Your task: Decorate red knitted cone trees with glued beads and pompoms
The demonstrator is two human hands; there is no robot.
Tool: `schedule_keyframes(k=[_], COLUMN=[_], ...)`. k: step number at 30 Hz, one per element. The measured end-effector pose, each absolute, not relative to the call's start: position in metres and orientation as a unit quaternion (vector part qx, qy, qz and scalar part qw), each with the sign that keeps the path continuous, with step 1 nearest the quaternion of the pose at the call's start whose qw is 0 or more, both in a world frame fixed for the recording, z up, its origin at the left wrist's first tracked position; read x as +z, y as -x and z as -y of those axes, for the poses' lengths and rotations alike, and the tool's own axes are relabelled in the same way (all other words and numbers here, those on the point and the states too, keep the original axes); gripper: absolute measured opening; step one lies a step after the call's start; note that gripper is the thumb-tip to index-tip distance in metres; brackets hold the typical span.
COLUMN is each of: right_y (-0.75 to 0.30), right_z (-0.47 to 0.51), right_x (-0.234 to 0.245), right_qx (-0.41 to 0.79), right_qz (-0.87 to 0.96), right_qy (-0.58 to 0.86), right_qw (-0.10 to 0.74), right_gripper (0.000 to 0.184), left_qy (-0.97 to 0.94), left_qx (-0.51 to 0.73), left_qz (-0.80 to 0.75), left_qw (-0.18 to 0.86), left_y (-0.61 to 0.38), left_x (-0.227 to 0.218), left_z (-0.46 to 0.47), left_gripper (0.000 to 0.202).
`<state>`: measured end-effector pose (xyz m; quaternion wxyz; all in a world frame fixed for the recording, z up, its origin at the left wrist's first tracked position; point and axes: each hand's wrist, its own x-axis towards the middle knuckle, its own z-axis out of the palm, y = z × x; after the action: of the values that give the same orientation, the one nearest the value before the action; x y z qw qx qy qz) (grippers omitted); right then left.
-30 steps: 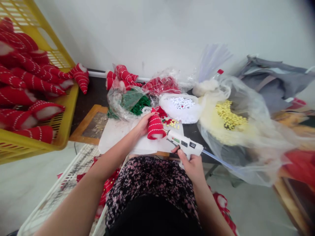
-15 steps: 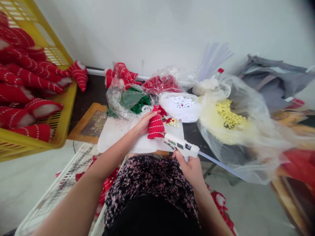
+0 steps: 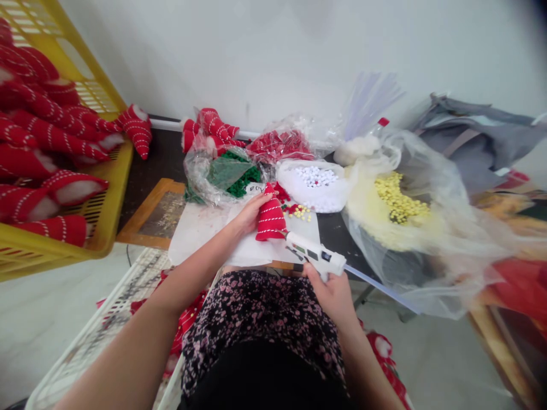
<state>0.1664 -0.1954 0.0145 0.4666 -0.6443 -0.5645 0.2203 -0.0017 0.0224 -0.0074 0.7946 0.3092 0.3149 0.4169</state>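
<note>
Head view: left hand (image 3: pixel 251 215) clasps cap (image 3: pixel 270 219), right hand (image 3: pixel 330 295) grips glue gun (image 3: pixel 314 254) over paper (image 3: pixel 200 228).

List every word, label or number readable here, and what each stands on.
White tag on the plastic bag of green material: dark characters, perhaps "A08", too blurred to be sure.
Label on the hot glue gun: too small to read.

Yellow plastic crate (image 3: pixel 106 188) left of the dark counter (image 3: pixel 333 236), red fabric cones (image 3: pixel 43 131) piled inside. White sheet (image 3: pixel 200 228) at counter front, red striped fabric cone (image 3: pixel 270 219) on it, white glue gun (image 3: pixel 316 255) just right. Behind, left to right: clear plastic bag of green pompoms (image 3: pixel 226 176), white bag of white beads (image 3: pixel 314 185), clear plastic bag of yellow beads (image 3: pixel 401 199).
</note>
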Motion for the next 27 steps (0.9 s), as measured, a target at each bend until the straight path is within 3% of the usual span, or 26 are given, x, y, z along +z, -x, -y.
schedule_keyframes(k=[5, 9, 27], right_y=[-0.179, -0.183, -0.171], right_z=[0.199, 0.195, 0.180], right_x=[0.008, 0.010, 0.009], right_qx=[0.190, 0.163, 0.197], right_qz=[0.568, 0.562, 0.578], right_qy=[0.654, 0.655, 0.647], right_qw=[0.463, 0.479, 0.457], right_gripper=[0.028, 0.030, 0.038], left_qy=[-0.301, -0.311, -0.355], left_qx=[0.424, 0.414, 0.403], left_qz=[-0.331, -0.319, -0.269], left_qw=[0.787, 0.794, 0.799], left_y=[0.002, 0.002, 0.002], left_x=[-0.010, -0.008, -0.008], left_z=[-0.025, -0.023, -0.018], left_gripper=[0.031, 0.038, 0.038])
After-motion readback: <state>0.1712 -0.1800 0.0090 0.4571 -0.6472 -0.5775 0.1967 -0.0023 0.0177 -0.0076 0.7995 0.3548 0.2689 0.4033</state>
